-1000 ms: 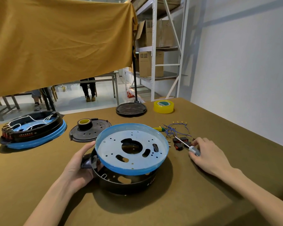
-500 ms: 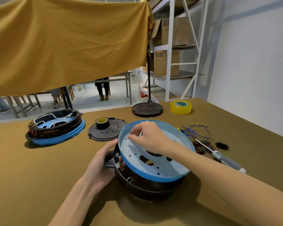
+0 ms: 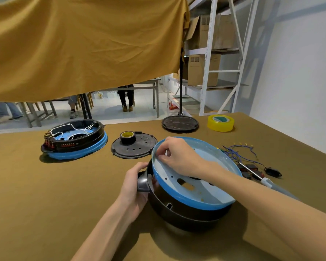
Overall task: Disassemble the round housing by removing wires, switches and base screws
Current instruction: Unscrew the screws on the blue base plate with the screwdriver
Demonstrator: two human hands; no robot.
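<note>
Round housing (image 3: pixel 179 210) sits near centre of the brown surface (image 3: pixel 45 194), black body with a blue-rimmed plate (image 3: pixel 199 193) tilted on top. Left hand (image 3: pixel 135 187) grips the black handle stub on the housing's left side, fingers curled round it. Right hand (image 3: pixel 177 157) reaches across over the plate, fingers (image 3: pixel 161 157) bent and pinched at the plate's far-left rim; whether they hold a small part, cannot tell. Right forearm crosses the plate's right half and hides part of it.

Around: second housing (image 3: pixel 75 138) with white wires far left, well apart. Black perforated lid (image 3: pixel 137 149) with a small tape roll (image 3: pixel 127 136) on it, just behind the housing. Black stand base (image 3: pixel 180 123) and yellow tape roll (image 3: pixel 221 123) at the far edge. To the right, blue wires (image 3: pixel 237 151), dark switches (image 3: pixel 251 169) and a screwdriver (image 3: pixel 263 179) lie loose on the surface, screwdriver handle partly behind the forearm. Mustard cloth (image 3: pixel 83 44) hangs overhead; shelving with cardboard boxes (image 3: pixel 203 70) behind.
</note>
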